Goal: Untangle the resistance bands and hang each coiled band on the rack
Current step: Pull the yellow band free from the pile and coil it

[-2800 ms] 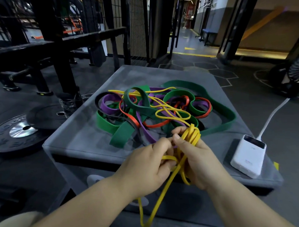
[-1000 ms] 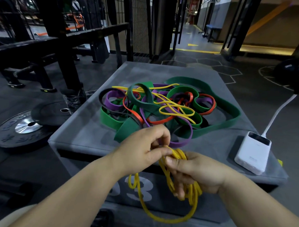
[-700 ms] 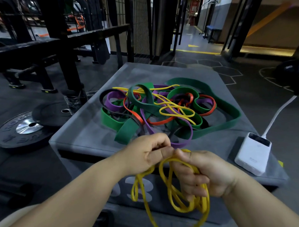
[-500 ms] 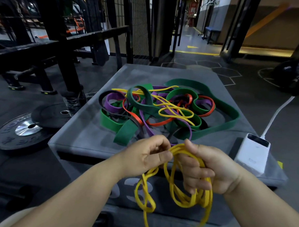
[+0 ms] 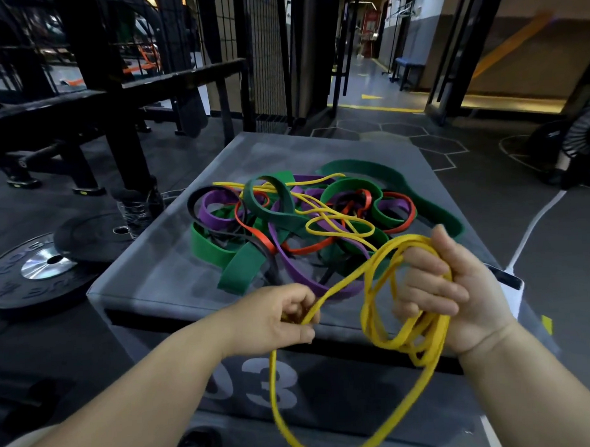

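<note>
Right hand (image 5: 440, 298) gripping several coils of a yellow band (image 5: 386, 324), left hand (image 5: 277, 320) pinching its loose strand, both held before the tangled pile of bands (image 5: 287, 223) on a grey box (image 5: 160, 276).

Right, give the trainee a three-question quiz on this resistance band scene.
1. True or false: the right hand holds several loops of the thin yellow rubber band.
2. What does the left hand pinch? A) the white power bank B) a strand of the same yellow band C) a purple band
3. Fill in: the tangled pile of green, purple, red and yellow bands lies on the grey padded ___ marked "03".

Key: 1 true; 2 B; 3 box.
</note>
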### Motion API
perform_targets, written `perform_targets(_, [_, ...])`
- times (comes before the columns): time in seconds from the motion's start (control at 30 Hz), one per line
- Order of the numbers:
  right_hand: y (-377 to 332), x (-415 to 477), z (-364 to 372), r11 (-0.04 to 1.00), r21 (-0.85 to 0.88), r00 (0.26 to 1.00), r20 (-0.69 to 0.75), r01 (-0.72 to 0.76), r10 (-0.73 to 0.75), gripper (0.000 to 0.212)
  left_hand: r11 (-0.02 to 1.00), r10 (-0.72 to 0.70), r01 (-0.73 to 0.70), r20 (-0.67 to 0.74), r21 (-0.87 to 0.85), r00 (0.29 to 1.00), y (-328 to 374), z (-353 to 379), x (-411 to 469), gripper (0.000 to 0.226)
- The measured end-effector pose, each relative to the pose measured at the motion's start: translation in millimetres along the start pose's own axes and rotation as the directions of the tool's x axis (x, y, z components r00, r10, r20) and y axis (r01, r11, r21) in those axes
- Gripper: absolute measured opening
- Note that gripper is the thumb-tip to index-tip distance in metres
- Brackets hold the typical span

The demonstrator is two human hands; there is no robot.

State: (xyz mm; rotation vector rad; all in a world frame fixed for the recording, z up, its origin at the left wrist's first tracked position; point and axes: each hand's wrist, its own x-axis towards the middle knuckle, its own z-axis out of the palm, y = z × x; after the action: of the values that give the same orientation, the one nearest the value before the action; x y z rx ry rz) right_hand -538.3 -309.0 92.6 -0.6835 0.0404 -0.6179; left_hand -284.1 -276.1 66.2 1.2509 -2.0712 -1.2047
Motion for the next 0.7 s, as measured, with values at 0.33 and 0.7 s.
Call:
perform_targets(0.33, [-0.4, -4.3, 4.3, 0.989, 0.07, 0.991, -0.016, 0.132, -0.131, 0.049, 0.973, -0.163, 0.163, -0.014, 0.162, 0.987, -12.4, 14.2, 9.1, 0.01])
perform_targets(0.7, [-0.9, -5.8, 14.5, 0.987, 0.071, 0.989, 0.043, 0.141, -0.144, 0.053, 0.956, -0.259, 0.24, -0.104, -0.168, 0.96, -8.6, 14.1, 10.3, 0.015])
